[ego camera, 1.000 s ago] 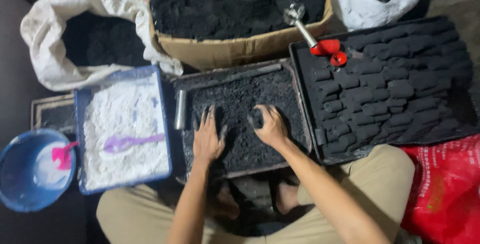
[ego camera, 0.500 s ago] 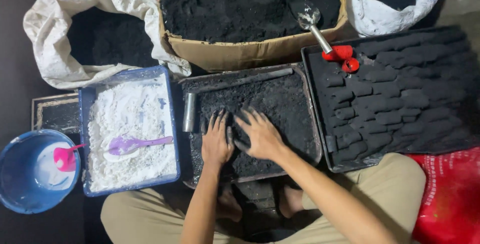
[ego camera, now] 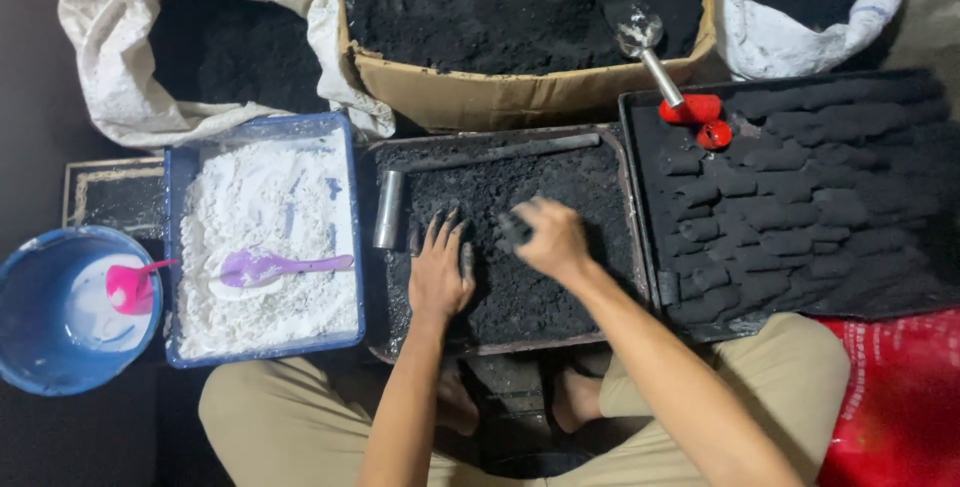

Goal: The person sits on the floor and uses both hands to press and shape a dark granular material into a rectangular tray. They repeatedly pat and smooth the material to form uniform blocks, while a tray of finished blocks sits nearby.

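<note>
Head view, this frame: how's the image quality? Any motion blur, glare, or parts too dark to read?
Head view: evenly lit and mostly sharp; the right hand is slightly motion-blurred at the fingertips, the left hand crisp. Head view: the black powder in the middle tray loses texture in darkness. Head view: the metal scoop shows mild glare; the white powder nears overexposure.

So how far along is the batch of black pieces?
Done: rows of shaped black pieces nearly fill the right tray. In hand: the left hand presses flat on the black mix in the middle tray, while the right hand closes on a clump beside the metal tube. Left: loose mix covers that tray, and the cardboard box is full.
</note>
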